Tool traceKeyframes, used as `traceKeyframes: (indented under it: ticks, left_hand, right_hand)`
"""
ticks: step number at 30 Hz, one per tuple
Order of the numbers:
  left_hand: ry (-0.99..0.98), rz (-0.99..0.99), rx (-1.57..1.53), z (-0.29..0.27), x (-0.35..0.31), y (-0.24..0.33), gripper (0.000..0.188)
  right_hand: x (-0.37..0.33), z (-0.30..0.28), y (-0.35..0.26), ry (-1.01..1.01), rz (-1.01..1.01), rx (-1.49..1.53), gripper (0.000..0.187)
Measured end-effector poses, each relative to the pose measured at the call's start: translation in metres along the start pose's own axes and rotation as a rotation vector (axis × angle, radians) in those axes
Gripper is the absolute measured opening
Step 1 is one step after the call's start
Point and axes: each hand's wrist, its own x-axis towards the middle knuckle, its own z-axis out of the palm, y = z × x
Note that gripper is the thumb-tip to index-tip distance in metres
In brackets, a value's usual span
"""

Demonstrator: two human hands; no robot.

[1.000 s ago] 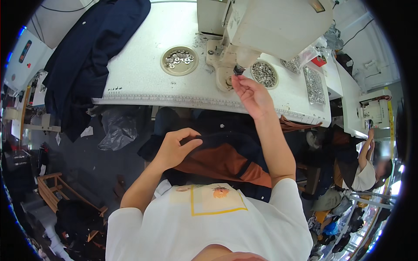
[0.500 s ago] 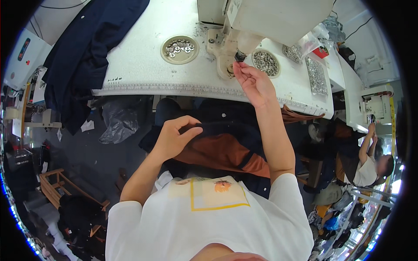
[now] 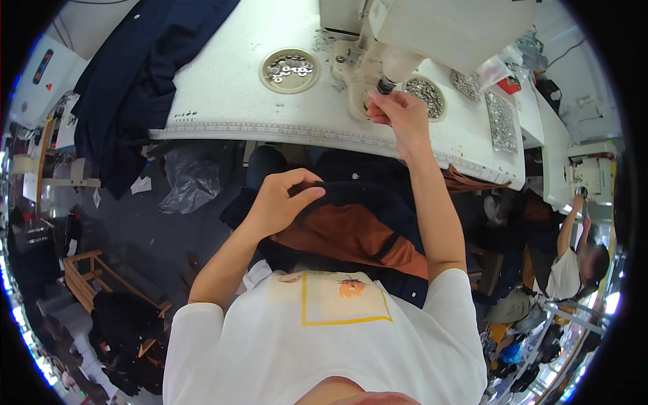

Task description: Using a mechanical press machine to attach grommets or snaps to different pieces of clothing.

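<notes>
My right hand (image 3: 403,118) is raised to the white press machine (image 3: 439,30), its fingertips pinched just below the black tip (image 3: 385,85) of the machine's head, above the lower base. Whatever small piece the fingers hold is too hidden to make out. Nearer my body, my left hand (image 3: 280,201) is closed with thumb and forefinger at the upper edge of a dark navy garment (image 3: 358,192). This garment lies over my lap below the table edge, and a rust-brown part (image 3: 337,233) of it shows.
Round dishes of metal snap parts are set into the white table, one left of the machine (image 3: 290,71) and one right (image 3: 424,98). Bags of metal parts (image 3: 501,121) lie farther right. Another navy garment (image 3: 145,81) hangs over the left. A co-worker (image 3: 574,266) sits at far right.
The whole view has shifted slightly. My right fingertips have moved a little down and left from the machine's black tip, with the fingers more curled. My left hand keeps its place at the garment.
</notes>
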Motion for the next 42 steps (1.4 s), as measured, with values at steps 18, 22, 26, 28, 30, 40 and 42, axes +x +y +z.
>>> traceKeyframes:
  ticks: [18,22,26,28,30,40,42]
  left_hand:
    - [0.024,0.027,-0.015,-0.006,-0.003,-0.005,0.014]
    - [0.024,0.046,-0.026,-0.009,-0.004,-0.009,0.015]
    - [0.031,0.061,-0.069,-0.011,-0.006,-0.013,0.015]
    - [0.041,0.045,-0.097,-0.015,-0.01,-0.017,0.015]
    - [0.046,0.068,-0.088,-0.018,-0.01,-0.02,0.015]
    - [0.077,0.084,-0.073,-0.026,-0.016,-0.026,0.015]
    - [0.076,0.095,-0.081,-0.027,-0.016,-0.026,0.015]
  right_hand:
    - [0.011,0.0,0.012,0.025,-0.064,-0.063,0.019]
    - [0.009,0.0,0.008,0.027,-0.015,-0.027,0.016]
    - [-0.001,0.005,0.005,0.04,0.024,-0.044,0.016]
    - [-0.015,0.026,0.007,0.012,0.132,-0.017,0.018]
    - [-0.016,0.049,0.013,-0.059,0.123,-0.071,0.023]
    - [0.089,0.141,0.044,-0.093,-0.443,-1.016,0.018]
    - [0.092,0.147,0.051,-0.059,-0.462,-1.025,0.018]
